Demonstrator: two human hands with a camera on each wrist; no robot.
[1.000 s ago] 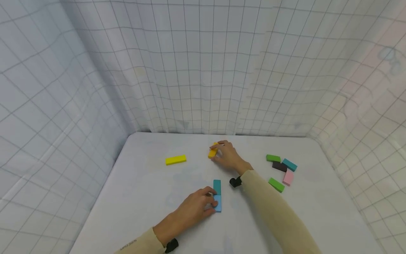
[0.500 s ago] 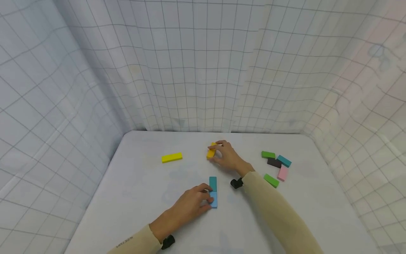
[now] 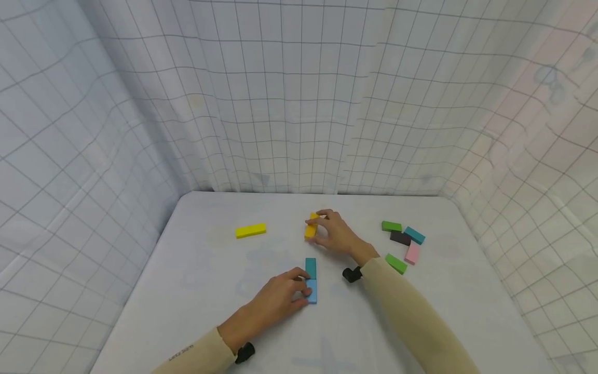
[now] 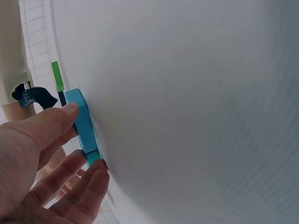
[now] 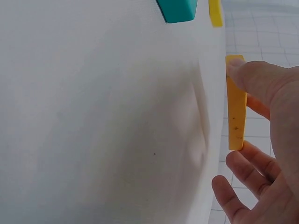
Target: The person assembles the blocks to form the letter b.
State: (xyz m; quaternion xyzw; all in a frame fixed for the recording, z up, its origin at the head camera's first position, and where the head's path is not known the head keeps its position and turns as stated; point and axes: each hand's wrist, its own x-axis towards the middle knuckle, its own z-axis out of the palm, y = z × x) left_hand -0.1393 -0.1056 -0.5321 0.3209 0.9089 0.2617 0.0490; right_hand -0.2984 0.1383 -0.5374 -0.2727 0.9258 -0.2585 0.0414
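A light blue block point(image 3: 311, 292) and a teal block point(image 3: 310, 268) lie end to end on the white table, forming a straight line. My left hand point(image 3: 279, 295) holds the light blue block, thumb on one side, with fingertips reaching to the teal one. Farther back, my right hand point(image 3: 338, 234) pinches an orange-yellow block point(image 5: 236, 107) lengthwise, its thumb point(image 5: 254, 77) near one end and a finger at the other. In the right wrist view, the teal block point(image 5: 178, 10) shows at the top edge.
To the left lies a bright yellow block point(image 3: 250, 230). A loose group on the right has two green blocks point(image 3: 391, 226), a black block point(image 3: 400, 238), a blue-teal block point(image 3: 415, 235) and a pink block point(image 3: 412, 253). Grid-patterned white cloth point(image 3: 299, 104) encloses the back and sides.
My right hand has brought the orange-yellow block slightly nearer, toward the teal block. My left hand stays at the light blue block. The head view has shifted a little.
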